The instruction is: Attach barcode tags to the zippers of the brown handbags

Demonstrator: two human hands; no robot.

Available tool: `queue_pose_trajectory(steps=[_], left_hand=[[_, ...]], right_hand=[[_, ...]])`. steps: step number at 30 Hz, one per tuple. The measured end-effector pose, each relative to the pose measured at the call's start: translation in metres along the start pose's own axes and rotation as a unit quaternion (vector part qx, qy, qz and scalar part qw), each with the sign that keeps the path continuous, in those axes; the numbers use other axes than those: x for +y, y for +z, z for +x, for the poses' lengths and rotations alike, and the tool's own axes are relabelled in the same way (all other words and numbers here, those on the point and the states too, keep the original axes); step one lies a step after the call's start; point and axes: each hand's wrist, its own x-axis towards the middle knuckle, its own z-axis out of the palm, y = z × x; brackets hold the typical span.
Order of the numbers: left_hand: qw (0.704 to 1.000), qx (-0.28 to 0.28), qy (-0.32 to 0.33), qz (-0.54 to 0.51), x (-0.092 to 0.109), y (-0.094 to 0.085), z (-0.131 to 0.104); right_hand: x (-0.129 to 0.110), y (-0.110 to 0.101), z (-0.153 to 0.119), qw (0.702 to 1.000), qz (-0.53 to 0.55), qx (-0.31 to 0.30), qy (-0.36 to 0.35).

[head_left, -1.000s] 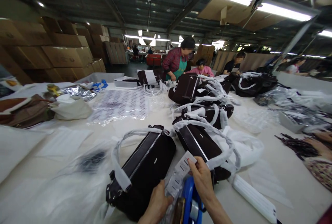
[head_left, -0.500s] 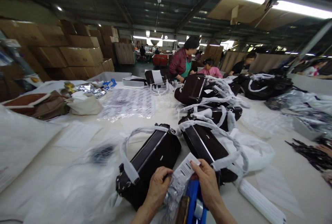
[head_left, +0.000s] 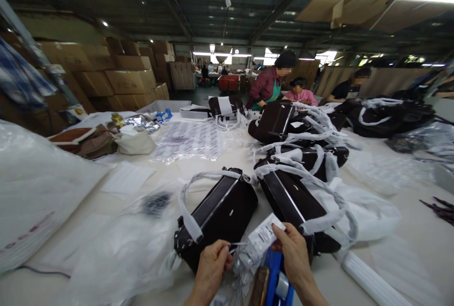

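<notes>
My right hand pinches a white printed tag at the bottom centre and also carries a blue tool under its palm. My left hand pinches a thin clear plastic fastener strand that runs toward the tag. Crumpled clear plastic lies between the two hands. Just beyond the left hand lies a dark handbag with white-wrapped handles. A second dark handbag lies to its right, on white wrapping.
More wrapped dark bags are piled farther back. Clear plastic bags and a white sack lie at left, brown bags beyond. A white foam strip is at right. Several people work at the far table end; cardboard boxes are stacked at left.
The view has swung left. My left hand has come off the handbag and closed on the thin strand by the tag. My right hand keeps its hold on the tag.
</notes>
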Motion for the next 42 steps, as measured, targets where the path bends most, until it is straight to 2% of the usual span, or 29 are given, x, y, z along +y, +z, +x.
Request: queue_pose_trajectory(steps=[3,6,8,10,13,15,17,19,22,26,28,32,34,36,38,42], left_hand=[[0.999,0.04,-0.018,0.002,0.0,-0.008,-0.009],[0.995,0.091,-0.005,0.029,-0.003,-0.018,-0.018],[0.992,0.117,0.017,0.05,-0.007,-0.025,-0.025],[0.99,0.123,0.031,0.066,-0.01,-0.03,-0.031],[0.989,0.083,0.043,0.117,-0.007,-0.036,-0.039],[0.984,0.038,0.054,0.168,0.001,-0.038,-0.042],[0.976,-0.01,0.064,0.207,0.011,-0.039,-0.044],[0.969,-0.055,0.058,0.234,0.021,-0.041,-0.044],[0.958,-0.103,0.039,0.266,0.031,-0.047,-0.043],[0.949,-0.091,0.02,0.302,0.036,-0.062,-0.042],[0.946,-0.087,0.016,0.313,0.04,-0.07,-0.041],[0.938,-0.111,0.048,0.326,0.056,-0.088,-0.031],[0.934,-0.108,0.096,0.327,0.062,-0.101,-0.021],[0.919,-0.069,0.167,0.35,0.065,-0.114,-0.009],[0.886,-0.042,0.232,0.399,0.065,-0.125,0.005],[0.792,-0.113,0.297,0.522,0.065,-0.129,0.022]], right_hand=[[0.006,0.005,0.001,1.0,-0.019,-0.003,0.004],[0.017,0.008,0.003,0.998,-0.051,-0.022,0.013],[0.025,0.01,0.005,0.994,-0.1,-0.042,0.017],[0.031,0.014,0.004,0.982,-0.184,-0.048,-0.019],[0.03,0.025,-0.011,0.955,-0.261,-0.067,-0.12],[0.026,0.037,-0.029,0.948,-0.239,-0.165,-0.133],[0.021,0.051,-0.048,0.933,-0.183,-0.292,-0.101],[0.019,0.062,-0.063,0.916,-0.132,-0.372,-0.075],[0.023,0.07,-0.074,0.906,-0.093,-0.412,-0.033],[0.032,0.073,-0.073,0.887,-0.053,-0.456,0.044],[0.033,0.074,-0.069,0.887,-0.07,-0.455,0.038],[0.032,0.077,-0.065,0.892,-0.168,-0.418,-0.045],[0.034,0.078,-0.064,0.9,-0.189,-0.385,-0.079],[0.037,0.08,-0.063,0.92,-0.175,-0.343,-0.077],[0.04,0.082,-0.061,0.936,-0.154,-0.314,-0.048],[0.045,0.085,-0.059,0.939,-0.147,-0.31,-0.021]])
